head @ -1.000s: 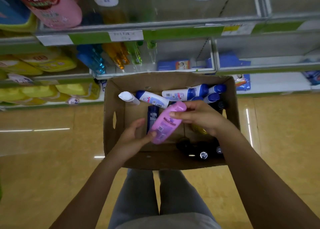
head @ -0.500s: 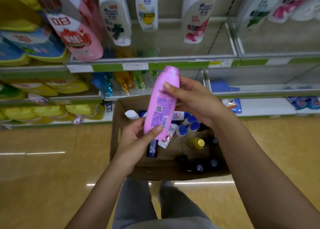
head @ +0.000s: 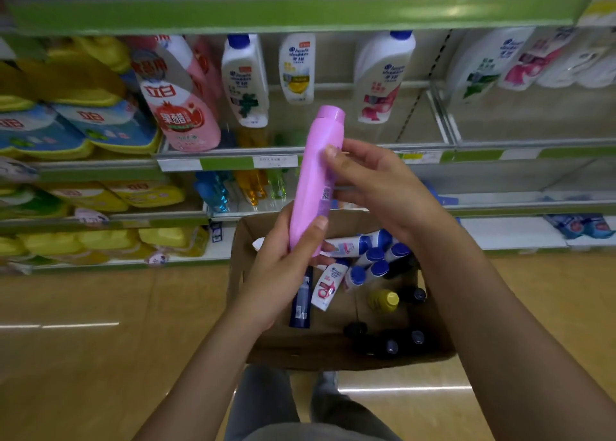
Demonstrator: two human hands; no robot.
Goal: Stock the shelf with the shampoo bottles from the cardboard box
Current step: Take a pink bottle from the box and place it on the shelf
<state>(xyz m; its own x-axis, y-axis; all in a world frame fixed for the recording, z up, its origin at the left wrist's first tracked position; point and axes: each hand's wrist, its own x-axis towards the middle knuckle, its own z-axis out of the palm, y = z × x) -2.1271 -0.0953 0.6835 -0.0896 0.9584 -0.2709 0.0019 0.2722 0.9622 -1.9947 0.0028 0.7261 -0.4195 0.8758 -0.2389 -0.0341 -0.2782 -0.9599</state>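
Store aisle; pink bottle (head: 316, 180) upright, gripped between left hand (head: 283, 267), right hand (head: 376, 187)

Pink bottle (head: 316, 177); brown box (head: 238, 260); green shelf edge (head: 300, 12).

Both bare forearms were extended forward and upward from the lower edge of the view, converging toward the middle. The left hand (head: 280, 267) was held lower, palm turned inward, its fingers (head: 311, 232) curled around the lower part of the pink bottle (head: 316, 180), with the thumb pressed against the near side. The right hand (head: 376, 187) was raised higher, wrist bent, its thumb laid on the bottle's upper half and the remaining fingers wrapped behind it. The bottle was kept nearly upright between the two hands. Grey-trousered legs were seen below, between the forearms.
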